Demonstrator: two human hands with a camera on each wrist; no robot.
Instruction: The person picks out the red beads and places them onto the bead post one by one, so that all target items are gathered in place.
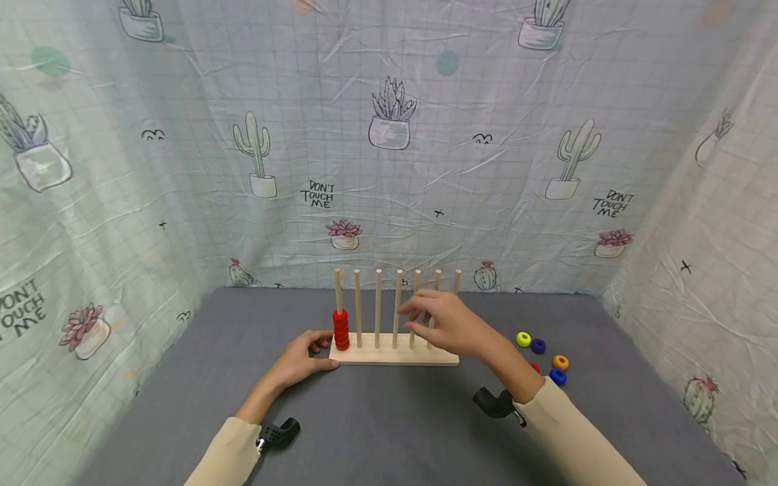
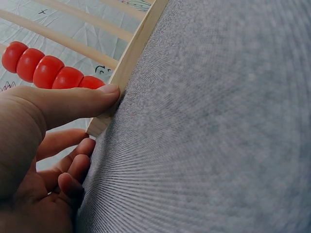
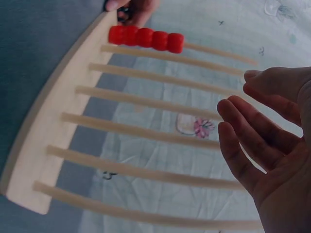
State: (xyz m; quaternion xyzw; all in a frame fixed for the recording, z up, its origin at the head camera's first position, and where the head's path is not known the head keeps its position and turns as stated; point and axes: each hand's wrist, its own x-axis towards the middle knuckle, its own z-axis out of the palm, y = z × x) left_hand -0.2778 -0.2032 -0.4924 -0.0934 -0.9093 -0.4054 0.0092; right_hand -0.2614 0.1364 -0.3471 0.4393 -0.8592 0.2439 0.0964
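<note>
A wooden peg stand (image 1: 395, 358) with several upright pegs rests on the grey table. Red ring beads (image 1: 342, 331) are stacked on its leftmost peg; the other pegs carry none. My left hand (image 1: 298, 361) holds the left end of the base, its thumb (image 2: 104, 94) on the front edge and its fingers curled by the end. Over the right half of the stand hovers my right hand (image 1: 446, 320), in front of the pegs. In the right wrist view its fingers (image 3: 243, 131) are loosely bent, with nothing between them and the thumb.
Loose beads lie on the table to the right: yellow (image 1: 523, 339), dark blue (image 1: 537, 346), orange (image 1: 560, 363) and blue (image 1: 558, 376). A red bead (image 1: 535, 368) is partly hidden by the right forearm. A cactus-print cloth (image 1: 389, 202) hangs behind the table and along its sides.
</note>
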